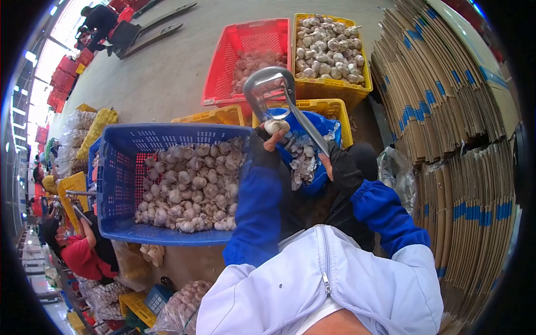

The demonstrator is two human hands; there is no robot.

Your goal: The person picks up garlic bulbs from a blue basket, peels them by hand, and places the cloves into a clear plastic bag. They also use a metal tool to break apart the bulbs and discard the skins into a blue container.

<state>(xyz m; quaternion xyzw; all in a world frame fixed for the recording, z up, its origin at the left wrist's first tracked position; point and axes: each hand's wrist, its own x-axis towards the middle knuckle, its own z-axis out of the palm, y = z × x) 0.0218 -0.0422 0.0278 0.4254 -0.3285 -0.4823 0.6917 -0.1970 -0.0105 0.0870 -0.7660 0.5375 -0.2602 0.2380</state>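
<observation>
My left hand, in a dark sleeve cover with fingers bare, is closed around a garlic bulb. The bulb sits just under the curved frame of a metal lever cutter. My right hand grips the lower end of the cutter's long handle. Below both hands, a blue plastic bag lines a yellow crate and holds pale garlic scraps. Left of my left arm stands a blue crate with many garlic bulbs.
Ahead are a red crate and a yellow crate, both containing garlic. Stacked flat cardboard lines the right side. A person in red is at left, near bagged garlic. A pallet jack stands farther off.
</observation>
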